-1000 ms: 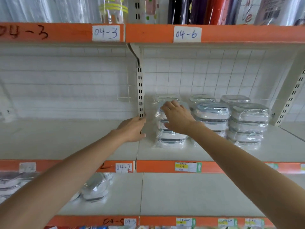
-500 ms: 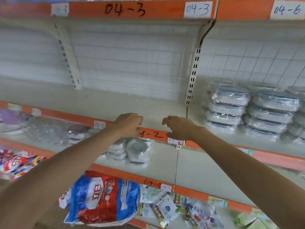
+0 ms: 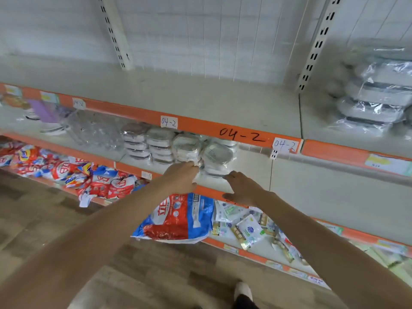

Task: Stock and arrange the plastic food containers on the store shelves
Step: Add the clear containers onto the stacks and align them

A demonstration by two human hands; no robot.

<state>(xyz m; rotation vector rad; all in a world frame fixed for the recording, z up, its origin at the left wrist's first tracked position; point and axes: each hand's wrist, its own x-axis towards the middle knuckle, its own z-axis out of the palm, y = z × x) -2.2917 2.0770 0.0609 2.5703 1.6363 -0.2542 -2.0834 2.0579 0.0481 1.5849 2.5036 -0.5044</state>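
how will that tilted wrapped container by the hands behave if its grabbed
The tilted container is probably light and fairly stiff, being a lidded plastic box. Its glossy film wrap looks slippery and may crinkle under the fingers. Leaning on its stack, it could slide or topple when nudged.

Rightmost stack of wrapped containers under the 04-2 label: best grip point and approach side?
Take the wrapped stack by its two short sides near the bottom, one hand each, coming from the open front of the shelf. It is a tall pile in loose film with its top container tilted, so a low two-sided hold probably keeps it together. The left hand is at its left edge; the right hand is near its right.
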